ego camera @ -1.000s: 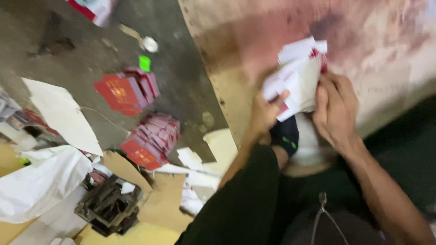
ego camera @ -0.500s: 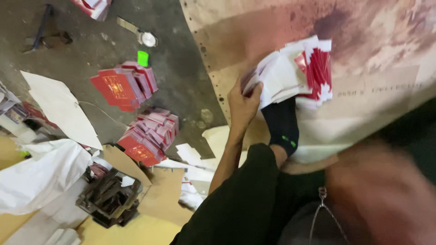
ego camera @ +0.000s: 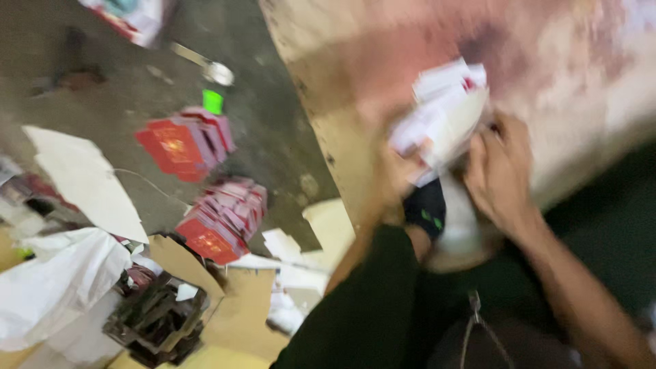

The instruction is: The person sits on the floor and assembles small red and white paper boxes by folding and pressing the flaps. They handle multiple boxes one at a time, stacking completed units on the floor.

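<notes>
Between both hands (ego camera: 451,167), seemingly white packets (ego camera: 441,113)

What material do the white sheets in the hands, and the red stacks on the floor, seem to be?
White sheets: likely thin paper or card, matt; they fan and bend between the left hand and right hand. Red stacks: probably printed card, flat with overlapping edges. Blur leaves the finish uncertain.

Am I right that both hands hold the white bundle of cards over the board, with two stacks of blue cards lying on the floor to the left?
Not quite: the two stacks on the floor are red, not blue, as the head view shows. The left hand and right hand do hold the white bundle over the board.
</notes>
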